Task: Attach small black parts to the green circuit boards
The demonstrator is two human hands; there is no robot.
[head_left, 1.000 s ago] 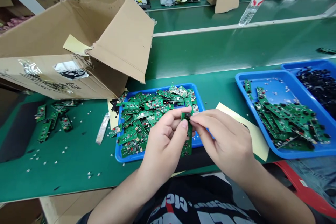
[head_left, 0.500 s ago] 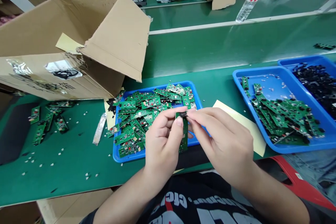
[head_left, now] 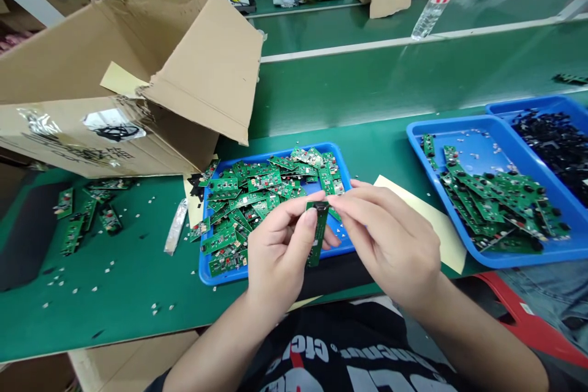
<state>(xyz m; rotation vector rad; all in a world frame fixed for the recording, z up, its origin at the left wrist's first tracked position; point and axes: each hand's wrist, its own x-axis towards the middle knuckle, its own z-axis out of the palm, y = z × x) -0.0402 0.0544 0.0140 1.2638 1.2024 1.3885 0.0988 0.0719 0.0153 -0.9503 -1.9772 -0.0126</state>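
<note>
Circuit board in hand, we look down from the head view: it hangs nearly upright above the near part of a blue tray, slightly tilted, with a black part at its upper end. Our left hand holds it, the thumb pressed on its face and the forefinger bent around near the top, while other fingertips show past its right edge. Our right hand comes in from the other side, thumb and forefinger brought together at the board's upper end, just beside the black part; we cannot tell whether they pinch that part or only touch it. More green boards lie heaped in the tray below. To the left, loose boards rest on the green table beside a dark mat, and small pale bits are scattered nearer to us. A shiny strip lies between them and the tray. Behind, we see a large open carton with one flap reaching toward the tray. On our right, a pale yellow sheet lies partly behind the right hand, next to a second blue tray holding a pile of boards; beyond it, a third blue tray holds black pieces. A clear bottle stands slanted in view at the ledge.
</note>
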